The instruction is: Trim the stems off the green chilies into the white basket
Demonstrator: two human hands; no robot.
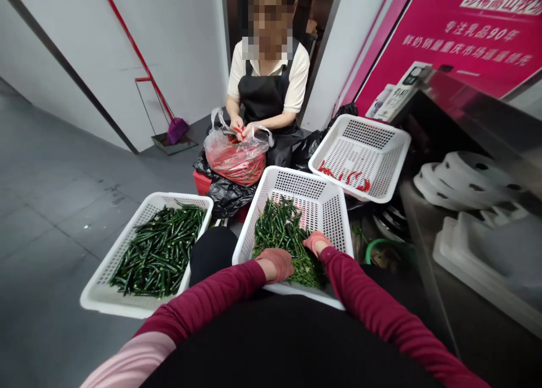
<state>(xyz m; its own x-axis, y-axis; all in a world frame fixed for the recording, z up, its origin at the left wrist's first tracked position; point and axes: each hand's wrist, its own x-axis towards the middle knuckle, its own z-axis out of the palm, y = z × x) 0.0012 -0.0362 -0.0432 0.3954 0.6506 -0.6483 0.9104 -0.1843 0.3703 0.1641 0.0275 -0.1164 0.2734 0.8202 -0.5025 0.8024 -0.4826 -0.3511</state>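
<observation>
Green chillies with stems fill the lower and left part of a white perforated basket in front of me. My left hand rests on the pile near the basket's front, its fingers bent down and their tips hidden. At the pile's right side my right hand reaches in with curled fingers, partly among the chillies; what it grips, if anything, does not show. A second white basket at the left holds many green chillies.
Opposite sits a person in a black apron, hands over a plastic bag of red chillies. A white basket with several red chillies stands back right. A metal shelf with white containers is at the right, a broom back left.
</observation>
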